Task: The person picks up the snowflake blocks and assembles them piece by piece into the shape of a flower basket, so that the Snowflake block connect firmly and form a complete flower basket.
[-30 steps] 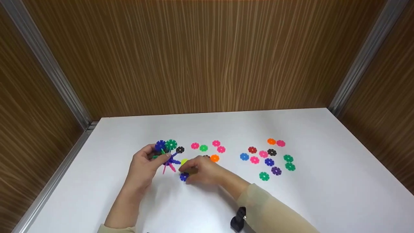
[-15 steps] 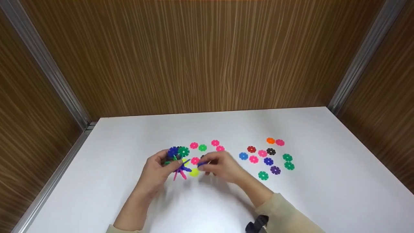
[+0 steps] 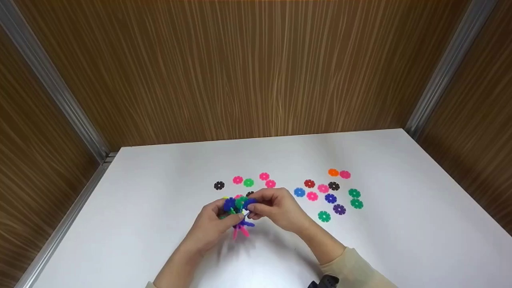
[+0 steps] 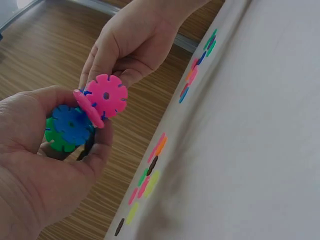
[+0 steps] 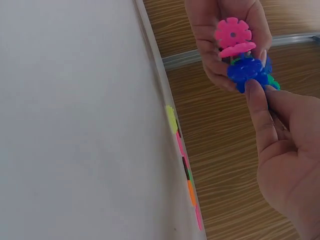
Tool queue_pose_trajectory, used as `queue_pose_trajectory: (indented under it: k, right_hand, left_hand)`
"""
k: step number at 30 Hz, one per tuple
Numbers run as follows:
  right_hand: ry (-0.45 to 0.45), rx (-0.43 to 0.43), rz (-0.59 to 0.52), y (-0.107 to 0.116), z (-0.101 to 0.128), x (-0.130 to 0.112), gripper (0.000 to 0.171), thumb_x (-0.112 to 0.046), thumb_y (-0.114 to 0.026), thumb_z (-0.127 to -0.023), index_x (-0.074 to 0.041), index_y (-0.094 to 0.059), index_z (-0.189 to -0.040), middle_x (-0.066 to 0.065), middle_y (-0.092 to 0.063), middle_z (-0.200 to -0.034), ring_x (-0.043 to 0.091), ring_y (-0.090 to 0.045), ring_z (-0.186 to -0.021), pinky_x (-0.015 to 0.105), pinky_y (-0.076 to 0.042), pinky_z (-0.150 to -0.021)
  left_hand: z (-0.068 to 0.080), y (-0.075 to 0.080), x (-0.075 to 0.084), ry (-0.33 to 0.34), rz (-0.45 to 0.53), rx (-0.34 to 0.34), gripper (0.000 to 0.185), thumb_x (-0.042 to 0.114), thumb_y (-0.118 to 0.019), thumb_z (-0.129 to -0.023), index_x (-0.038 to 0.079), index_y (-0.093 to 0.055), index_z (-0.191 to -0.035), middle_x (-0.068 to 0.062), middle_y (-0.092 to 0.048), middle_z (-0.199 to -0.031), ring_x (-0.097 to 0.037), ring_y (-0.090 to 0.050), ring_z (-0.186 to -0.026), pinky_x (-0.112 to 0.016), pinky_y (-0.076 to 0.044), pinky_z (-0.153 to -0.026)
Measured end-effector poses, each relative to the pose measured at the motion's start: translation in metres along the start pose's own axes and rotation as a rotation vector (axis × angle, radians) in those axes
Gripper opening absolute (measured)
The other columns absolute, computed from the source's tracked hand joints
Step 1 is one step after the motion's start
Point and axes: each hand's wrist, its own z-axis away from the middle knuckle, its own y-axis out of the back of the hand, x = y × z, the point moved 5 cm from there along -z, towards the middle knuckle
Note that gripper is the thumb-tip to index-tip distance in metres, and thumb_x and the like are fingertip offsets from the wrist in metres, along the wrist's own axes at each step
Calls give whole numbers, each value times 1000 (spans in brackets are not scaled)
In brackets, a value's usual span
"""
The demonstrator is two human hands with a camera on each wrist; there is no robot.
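Note:
My left hand (image 3: 216, 226) grips a cluster of interlocking notched plastic discs (image 3: 244, 231) in blue, green and pink, raised over the white table. In the left wrist view two pink discs (image 4: 115, 95) stick out of the cluster at angles, with blue and green ones lower down beside the thumb. My right hand (image 3: 280, 210) pinches a blue notched disc (image 3: 249, 203) between thumb and fingers. That disc is right up against the cluster's upper right side. The right wrist view has the right fingertips (image 5: 253, 89) meeting the blue part of the cluster.
Loose notched discs lie flat on the white table (image 3: 160, 172). A black disc (image 3: 219, 185) and several pink and green ones sit behind the hands. Another group, including a green disc (image 3: 324, 216) and a red disc (image 3: 309, 183), spreads to the right. Wood-grain panels (image 3: 256, 72) enclose the table.
My right hand has picked the blue disc off the table and brought it up to the cluster. The left hand has carried the cluster rightward and slightly nearer the body.

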Motion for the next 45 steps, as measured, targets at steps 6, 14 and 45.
queue_pose_trajectory:
  k: [6,14,45]
  right_hand:
    - [26,41,-18,4,0,-5,19,1,-72,-99,7,-72,-117,21,-75,-104,18,-76,-84,34,-64,-78]
    - [28,60,46,8,2,-9,18,-3,-75,-98,0,-79,-115,15,-78,-100,20,-76,-80,35,-65,-76]
    - [38,57,178,8,-8,2,26,-13,-73,-102,-4,-76,-126,10,-78,-113,24,-75,-96,30,-62,-81]
  left_hand:
    - [-1,-2,-2,3,45,17,39,15,-77,-96,-2,-60,-127,-17,-70,-119,-26,-71,-108,-34,-59,-94]
    - [-1,4,-6,73,-5,140,45,19,-81,-95,4,-60,-132,-17,-69,-126,-26,-70,-111,-38,-58,-99]
    - [2,24,5,118,-72,305,51,28,-85,-93,9,-66,-135,-12,-67,-134,-30,-62,-128,-49,-50,-111]
